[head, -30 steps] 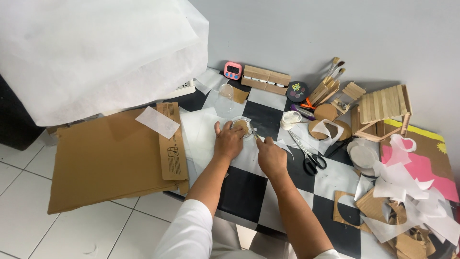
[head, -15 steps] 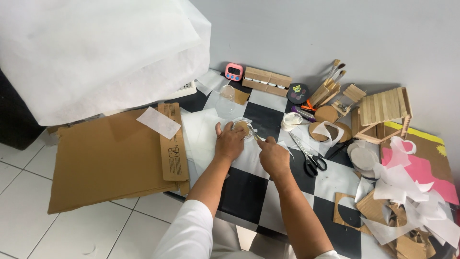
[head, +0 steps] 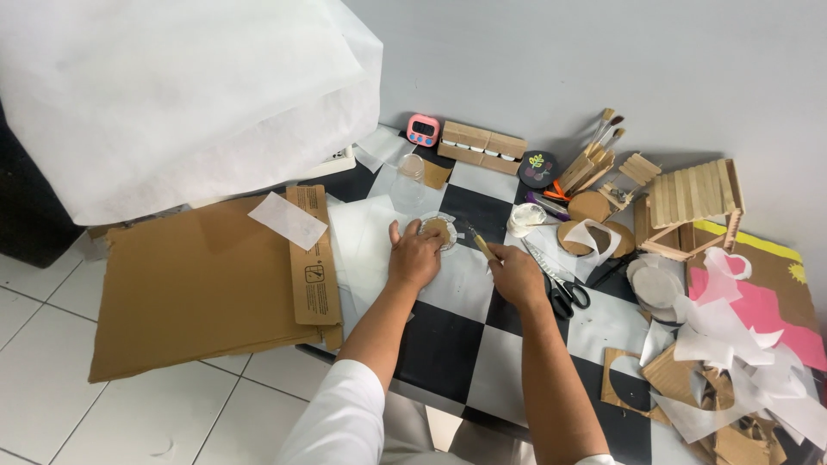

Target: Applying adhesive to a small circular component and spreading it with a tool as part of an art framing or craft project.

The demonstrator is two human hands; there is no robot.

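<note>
Black-and-white checkered mat (head: 448, 344); brown cardboard sheet (head: 189, 288); pink timer (head: 422, 130).

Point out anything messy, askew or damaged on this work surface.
Torn white paper scraps and cut cardboard offcuts lie heaped at the right edge of the checkered board. The flattened cardboard box hangs off its left side. The scissors lie open beside the right hand.

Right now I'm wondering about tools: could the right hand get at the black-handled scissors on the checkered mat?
Probably yes. The black-handled scissors lie just beside the right hand on the checkered mat, with nothing between them. But that hand holds a thin wooden-handled tool, which it would need to put down first.
</note>
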